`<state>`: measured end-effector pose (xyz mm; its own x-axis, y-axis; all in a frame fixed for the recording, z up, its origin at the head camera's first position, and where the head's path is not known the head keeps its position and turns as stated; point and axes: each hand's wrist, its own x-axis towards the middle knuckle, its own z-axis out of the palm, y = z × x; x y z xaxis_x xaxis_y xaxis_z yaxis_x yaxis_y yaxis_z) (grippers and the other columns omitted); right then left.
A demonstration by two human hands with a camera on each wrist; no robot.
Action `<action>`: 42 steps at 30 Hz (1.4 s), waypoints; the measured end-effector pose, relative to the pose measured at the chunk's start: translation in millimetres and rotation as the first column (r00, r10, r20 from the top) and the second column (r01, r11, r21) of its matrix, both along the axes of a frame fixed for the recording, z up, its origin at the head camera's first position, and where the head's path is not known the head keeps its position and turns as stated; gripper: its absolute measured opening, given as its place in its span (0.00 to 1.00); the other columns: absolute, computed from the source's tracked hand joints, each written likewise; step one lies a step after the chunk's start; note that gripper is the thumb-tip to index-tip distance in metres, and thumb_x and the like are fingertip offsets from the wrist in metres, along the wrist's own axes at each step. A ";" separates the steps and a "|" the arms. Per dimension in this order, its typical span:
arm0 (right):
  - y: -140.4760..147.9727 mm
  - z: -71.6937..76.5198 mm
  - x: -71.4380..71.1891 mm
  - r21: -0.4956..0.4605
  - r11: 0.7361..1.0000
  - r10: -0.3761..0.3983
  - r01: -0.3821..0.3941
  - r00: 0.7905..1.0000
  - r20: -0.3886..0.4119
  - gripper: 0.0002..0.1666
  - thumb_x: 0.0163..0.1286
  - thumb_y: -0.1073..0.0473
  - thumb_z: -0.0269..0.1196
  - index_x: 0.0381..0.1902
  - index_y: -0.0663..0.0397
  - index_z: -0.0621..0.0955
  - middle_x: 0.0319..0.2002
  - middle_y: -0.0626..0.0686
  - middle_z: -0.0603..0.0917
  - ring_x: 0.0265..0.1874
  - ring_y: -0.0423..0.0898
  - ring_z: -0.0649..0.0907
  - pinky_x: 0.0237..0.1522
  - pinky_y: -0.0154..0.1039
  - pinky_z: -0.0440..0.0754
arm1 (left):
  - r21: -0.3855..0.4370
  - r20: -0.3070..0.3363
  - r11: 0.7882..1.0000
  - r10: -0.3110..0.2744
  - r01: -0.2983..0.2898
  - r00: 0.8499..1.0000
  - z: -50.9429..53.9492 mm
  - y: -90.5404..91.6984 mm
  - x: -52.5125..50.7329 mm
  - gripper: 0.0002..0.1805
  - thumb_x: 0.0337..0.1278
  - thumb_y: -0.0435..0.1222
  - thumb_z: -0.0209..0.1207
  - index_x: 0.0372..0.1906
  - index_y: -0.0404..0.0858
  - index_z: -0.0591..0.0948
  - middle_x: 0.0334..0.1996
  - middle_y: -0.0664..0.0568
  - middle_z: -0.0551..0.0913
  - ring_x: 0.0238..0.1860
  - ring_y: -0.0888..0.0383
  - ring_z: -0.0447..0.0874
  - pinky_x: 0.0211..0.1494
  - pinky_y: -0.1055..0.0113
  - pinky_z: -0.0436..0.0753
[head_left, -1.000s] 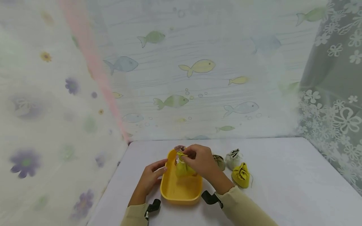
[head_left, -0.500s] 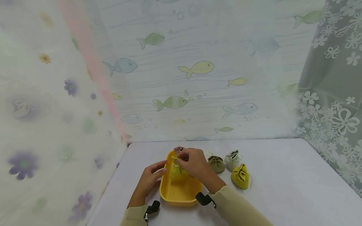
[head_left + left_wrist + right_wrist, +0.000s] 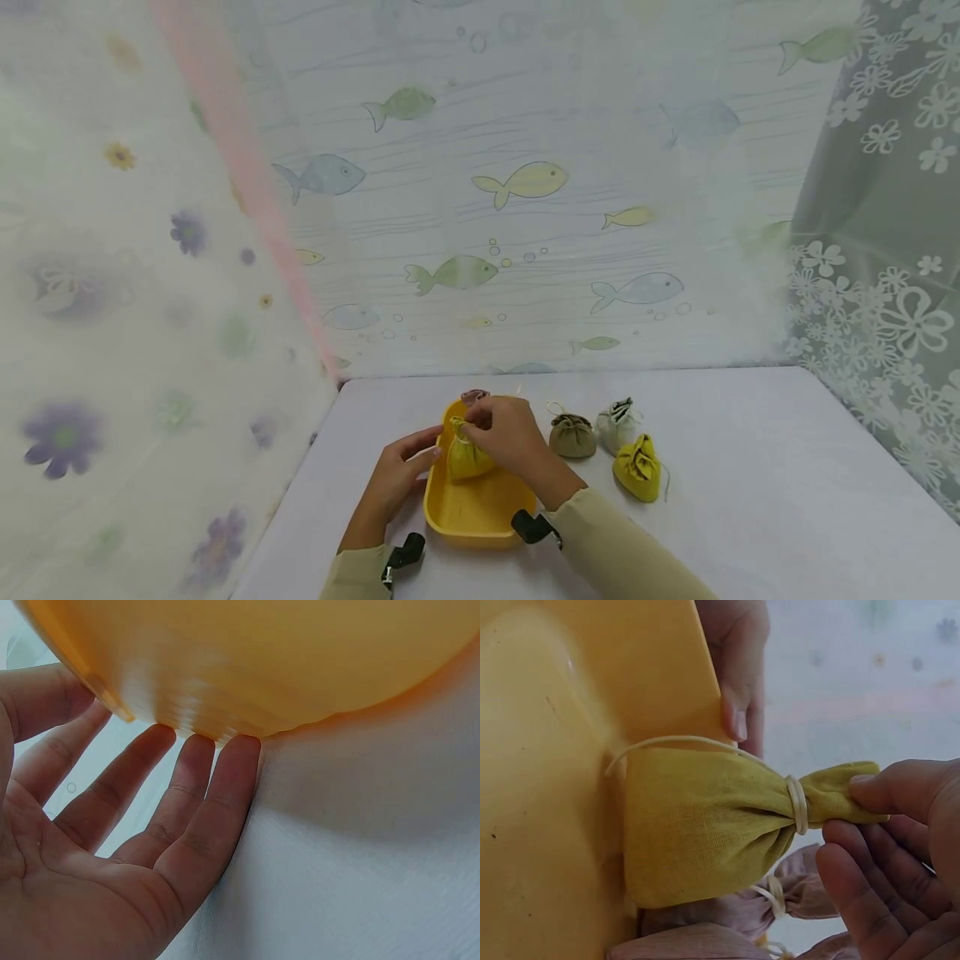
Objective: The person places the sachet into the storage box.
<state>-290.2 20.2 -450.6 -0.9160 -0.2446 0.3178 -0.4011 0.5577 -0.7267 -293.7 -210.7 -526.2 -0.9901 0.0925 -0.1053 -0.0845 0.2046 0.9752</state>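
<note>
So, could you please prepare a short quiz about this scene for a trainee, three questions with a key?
1. Which part of the yellow bag does the right hand pinch?
2. True or false: the left hand touches the tray from outside.
3. In the head view, how many bags are on the table to the right of the tray?

Key:
1. Its gathered top.
2. True.
3. Three.
</note>
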 end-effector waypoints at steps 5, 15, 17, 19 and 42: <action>0.3 -2.1 0.3 0.007 1.000 0.010 -0.010 1.000 -0.009 0.04 0.68 0.53 0.72 0.38 0.44 0.89 0.33 0.39 0.87 0.33 0.34 0.84 0.39 0.30 0.87 | 0.010 0.007 1.000 -0.002 0.002 1.000 -0.5 -0.6 -0.8 0.28 0.62 0.48 0.70 0.67 0.48 0.82 0.69 0.45 0.78 0.66 0.47 0.80 0.57 0.52 0.88; 0.8 -2.5 0.1 0.047 0.999 0.004 -0.005 1.000 0.005 0.05 0.68 0.53 0.72 0.40 0.46 0.89 0.34 0.39 0.88 0.34 0.34 0.84 0.41 0.31 0.88 | 0.016 0.014 1.000 0.004 -0.004 1.000 0.2 -0.4 -1.6 0.28 0.61 0.48 0.70 0.66 0.49 0.82 0.69 0.46 0.78 0.65 0.48 0.81 0.57 0.52 0.88; 1.1 -2.5 0.4 0.048 0.999 0.007 -0.008 1.000 0.009 0.06 0.69 0.53 0.72 0.40 0.46 0.89 0.34 0.39 0.88 0.34 0.34 0.84 0.41 0.31 0.88 | 0.016 0.013 1.000 0.004 -0.004 1.000 0.2 -0.3 -1.5 0.28 0.62 0.48 0.70 0.66 0.49 0.82 0.69 0.46 0.78 0.65 0.48 0.81 0.57 0.52 0.88; 1.6 -2.4 0.7 0.047 0.999 0.009 -0.009 1.000 0.014 0.06 0.69 0.53 0.72 0.41 0.46 0.89 0.34 0.39 0.88 0.35 0.34 0.84 0.41 0.32 0.88 | 0.015 0.011 1.000 0.003 -0.003 1.000 0.3 -0.1 -1.3 0.28 0.62 0.48 0.70 0.66 0.48 0.82 0.70 0.45 0.78 0.65 0.47 0.81 0.57 0.52 0.88; 13.1 2.2 18.8 0.049 0.999 0.023 -0.018 0.995 -0.100 0.09 0.67 0.55 0.72 0.45 0.47 0.89 0.40 0.44 0.89 0.36 0.37 0.86 0.40 0.29 0.86 | 0.004 0.003 1.000 0.004 -0.004 1.000 0.8 1.2 -0.5 0.27 0.64 0.47 0.68 0.67 0.48 0.81 0.70 0.45 0.77 0.66 0.47 0.80 0.57 0.52 0.88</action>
<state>-271.5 33.4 -448.4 -0.8747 -0.2801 0.3954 -0.4823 0.5820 -0.6547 -294.3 -209.5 -525.4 -0.9901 0.0893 -0.1082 -0.0886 0.2002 0.9757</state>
